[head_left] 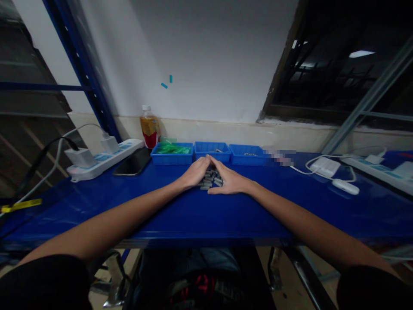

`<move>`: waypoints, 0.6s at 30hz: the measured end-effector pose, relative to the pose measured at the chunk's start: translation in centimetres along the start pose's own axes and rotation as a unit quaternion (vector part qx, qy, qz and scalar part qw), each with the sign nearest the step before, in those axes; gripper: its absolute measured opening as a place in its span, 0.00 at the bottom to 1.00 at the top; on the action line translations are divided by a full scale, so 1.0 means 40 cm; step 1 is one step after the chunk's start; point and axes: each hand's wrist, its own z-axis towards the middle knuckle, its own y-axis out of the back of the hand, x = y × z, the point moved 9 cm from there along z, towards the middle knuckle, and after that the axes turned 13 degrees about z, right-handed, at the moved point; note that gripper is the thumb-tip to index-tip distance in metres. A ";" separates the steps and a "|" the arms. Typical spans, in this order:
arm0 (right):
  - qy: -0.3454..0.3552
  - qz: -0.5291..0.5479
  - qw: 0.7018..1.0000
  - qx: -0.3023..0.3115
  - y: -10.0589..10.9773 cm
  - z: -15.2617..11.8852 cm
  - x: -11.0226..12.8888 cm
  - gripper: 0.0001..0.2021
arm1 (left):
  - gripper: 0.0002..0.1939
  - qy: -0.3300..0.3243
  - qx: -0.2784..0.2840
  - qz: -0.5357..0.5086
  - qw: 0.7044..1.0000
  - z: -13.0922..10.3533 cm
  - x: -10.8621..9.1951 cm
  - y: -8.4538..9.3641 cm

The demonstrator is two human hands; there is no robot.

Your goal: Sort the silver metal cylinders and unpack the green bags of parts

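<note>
Several small grey cylindrical pieces lie in a heap on the blue tabletop. My left hand rests on its edge along the left side of the heap, fingers stretched out. Along the right side lies my right hand, fingers extended and thumb apart, nearest the front. The fingertips of both hands meet at the far end, forming a peak around the pieces. Neither hand grips anything. Some pieces are partly hidden by the hands.
Behind the hands stand a blue bin with green bags, a middle blue bin and a right blue bin, both with small pieces. A bottle, phone and power strip are left; white chargers are right.
</note>
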 end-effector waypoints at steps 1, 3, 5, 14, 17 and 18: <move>-0.007 0.000 1.000 -0.001 -0.001 0.000 -0.002 0.56 | 0.32 0.003 0.007 -0.002 1.000 0.000 -0.001 -0.004; -0.014 0.000 1.000 -0.005 -0.003 0.003 -0.002 0.57 | 0.32 0.009 0.009 0.011 1.000 0.001 -0.006 -0.010; -0.011 -0.001 1.000 -0.005 -0.007 0.009 0.005 0.57 | 0.32 0.030 -0.009 0.022 0.999 0.002 -0.007 -0.010; -0.015 -0.033 0.999 -0.002 -0.034 0.020 0.060 0.44 | 0.29 0.119 -0.094 0.001 0.988 -0.008 -0.003 -0.021; -0.017 -0.036 0.999 -0.013 -0.037 0.025 0.078 0.36 | 0.29 0.131 -0.120 -0.035 0.983 -0.007 0.017 -0.017; -0.017 -0.036 0.999 -0.016 -0.035 0.026 0.082 0.36 | 0.29 0.139 -0.124 -0.056 0.981 -0.006 0.026 -0.014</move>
